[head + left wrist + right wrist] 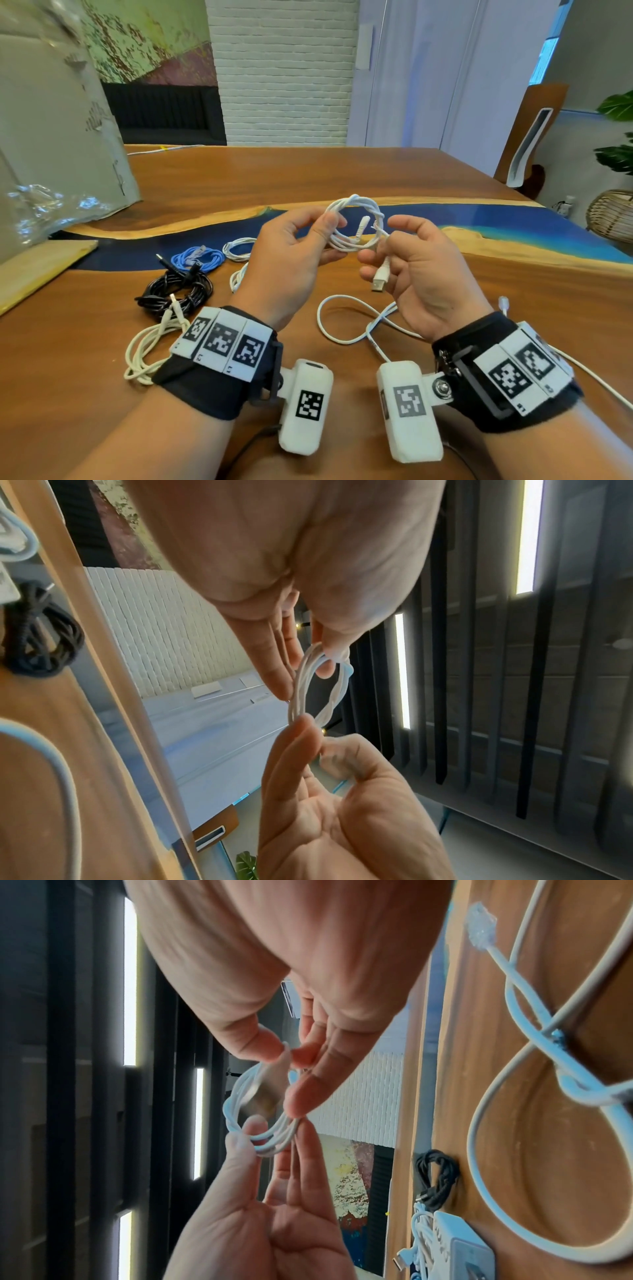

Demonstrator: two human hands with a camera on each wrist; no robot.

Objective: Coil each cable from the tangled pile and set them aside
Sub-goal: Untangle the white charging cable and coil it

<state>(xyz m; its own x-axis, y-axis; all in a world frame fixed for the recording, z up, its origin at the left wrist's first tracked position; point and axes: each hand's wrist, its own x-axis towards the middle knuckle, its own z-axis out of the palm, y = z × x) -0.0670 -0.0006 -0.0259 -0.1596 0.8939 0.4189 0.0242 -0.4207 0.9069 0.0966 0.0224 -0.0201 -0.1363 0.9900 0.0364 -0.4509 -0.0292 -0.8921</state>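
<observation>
I hold a small white cable coil (356, 224) in the air above the table (513, 291). My left hand (330, 224) pinches the coil's left side between thumb and fingers. My right hand (382, 245) pinches the cable's free end, and its USB plug (379, 282) hangs below those fingers. In the left wrist view the coil (320, 688) spans between both hands. The right wrist view shows the coil (255, 1123) with the plug (265, 1097) blurred. A loose white cable (346, 322) lies uncoiled under my right hand.
Coiled cables lie at the left: blue (197, 260), black (174, 291), cream (147, 346) and a small white one (239, 248). A plastic-wrapped panel (51, 137) leans at the far left beside a wooden board (41, 270). A chair (527, 137) stands at the back right.
</observation>
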